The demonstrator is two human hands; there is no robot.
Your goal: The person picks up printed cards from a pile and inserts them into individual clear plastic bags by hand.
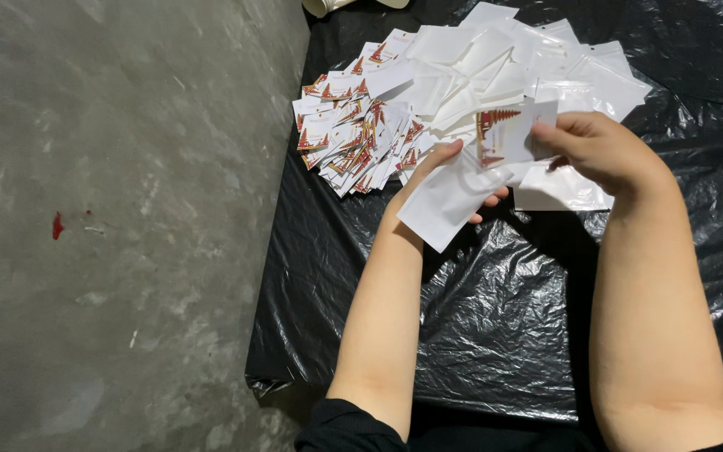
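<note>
My left hand [449,172] grips a flat white pouch [445,201] by its upper end, above the black plastic sheet [479,326]. My right hand [600,151] pinches a small white card with a red tree-shaped print [504,134], its lower edge meeting the mouth of the pouch. Just beyond my hands lie a heap of the same printed cards [357,134] on the left and a heap of clear-white pouches [512,63] on the right.
The black sheet covers the floor's right part; bare grey concrete [119,226] with a small red mark [57,225] lies to the left. A pale object [328,5] pokes in at the top edge. Another pouch [562,192] lies under my right hand.
</note>
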